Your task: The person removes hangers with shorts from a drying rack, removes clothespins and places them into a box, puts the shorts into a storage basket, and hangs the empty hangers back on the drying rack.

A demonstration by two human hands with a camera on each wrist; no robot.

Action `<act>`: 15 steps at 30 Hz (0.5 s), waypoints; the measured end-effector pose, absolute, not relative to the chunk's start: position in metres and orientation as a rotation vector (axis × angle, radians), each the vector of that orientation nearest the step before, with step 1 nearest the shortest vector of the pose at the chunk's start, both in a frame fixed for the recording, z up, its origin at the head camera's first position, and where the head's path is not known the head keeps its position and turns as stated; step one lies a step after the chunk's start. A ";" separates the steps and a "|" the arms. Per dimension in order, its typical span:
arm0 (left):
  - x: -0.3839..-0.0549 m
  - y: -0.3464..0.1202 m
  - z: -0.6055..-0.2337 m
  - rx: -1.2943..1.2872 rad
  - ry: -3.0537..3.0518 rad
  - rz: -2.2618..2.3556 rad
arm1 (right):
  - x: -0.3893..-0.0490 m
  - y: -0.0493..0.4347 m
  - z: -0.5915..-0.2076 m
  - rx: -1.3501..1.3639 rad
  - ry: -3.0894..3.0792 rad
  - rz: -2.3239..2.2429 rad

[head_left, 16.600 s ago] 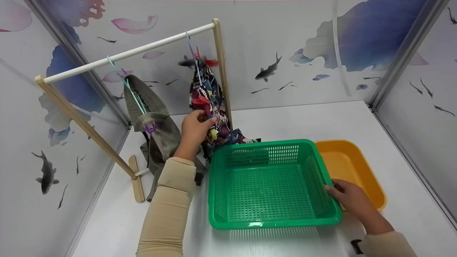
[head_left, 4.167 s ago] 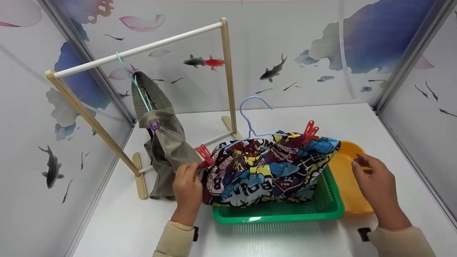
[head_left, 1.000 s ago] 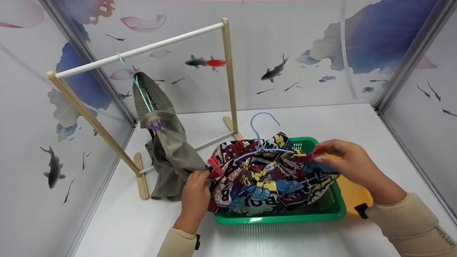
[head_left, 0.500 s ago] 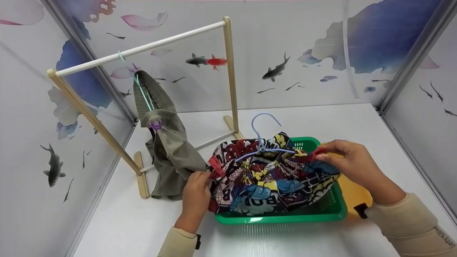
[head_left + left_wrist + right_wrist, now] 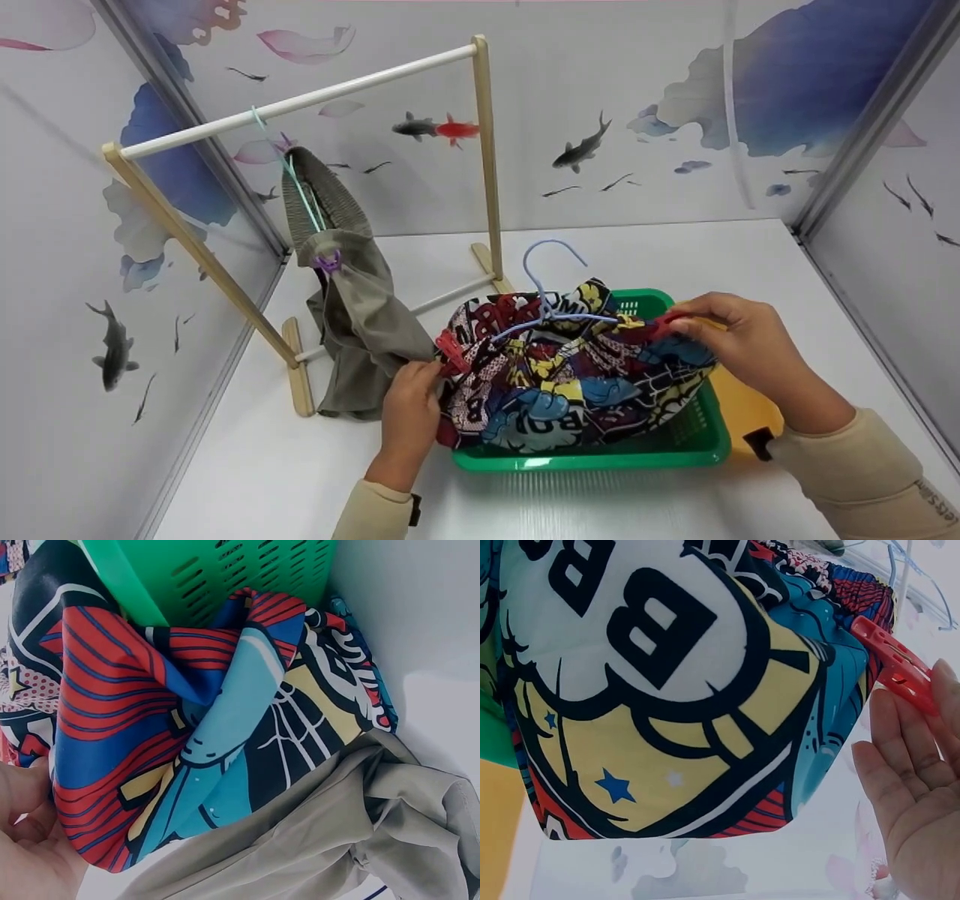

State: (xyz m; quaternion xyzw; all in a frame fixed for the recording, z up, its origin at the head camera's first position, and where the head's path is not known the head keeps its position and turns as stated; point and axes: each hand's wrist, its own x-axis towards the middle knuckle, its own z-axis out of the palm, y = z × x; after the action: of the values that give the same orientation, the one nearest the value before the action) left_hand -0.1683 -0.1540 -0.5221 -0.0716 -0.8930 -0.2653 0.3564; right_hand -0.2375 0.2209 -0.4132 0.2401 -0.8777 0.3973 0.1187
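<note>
A comic-print garment (image 5: 555,382) with a gathered waistband lies across the green basket (image 5: 592,459), a blue hanger (image 5: 541,289) at its waist. The left hand (image 5: 411,409) pinches the garment's left edge, just below a red clothespin (image 5: 452,351). At the other end of the waist, the right hand (image 5: 739,337) pinches a second red clothespin (image 5: 896,664) between thumb and fingers. In the right wrist view that clothespin's tip meets the waistband. Whether its jaws still clamp the cloth, I cannot tell.
Grey-green trousers (image 5: 360,315) hang from the rack's white bar (image 5: 345,90) on a mint hanger with purple clothespins (image 5: 328,262), close beside the left hand. A yellow tray (image 5: 750,409) sits partly under the right arm. Patterned walls enclose the white table (image 5: 652,255).
The garment on its blue hanger has come off the rack onto the green basket. The right hand, free 4.2 s ago, now holds the right clothespin. The last second shows only slight shifts.
</note>
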 end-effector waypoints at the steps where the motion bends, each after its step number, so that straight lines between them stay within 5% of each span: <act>1: -0.168 -0.154 -0.523 -0.188 -2.302 -0.684 | -0.238 0.221 -0.413 0.705 -2.554 1.159; 15: -0.167 -0.157 -0.526 -0.193 -2.246 -0.659 | -0.238 0.217 -0.413 0.672 -2.386 1.215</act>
State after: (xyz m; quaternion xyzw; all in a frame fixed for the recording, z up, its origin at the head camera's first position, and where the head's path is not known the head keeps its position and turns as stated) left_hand -0.1669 -0.1573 -0.5259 -0.0757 -0.8822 -0.2586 0.3861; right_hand -0.2375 0.2166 -0.4129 0.2390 -0.8486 0.4323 0.1895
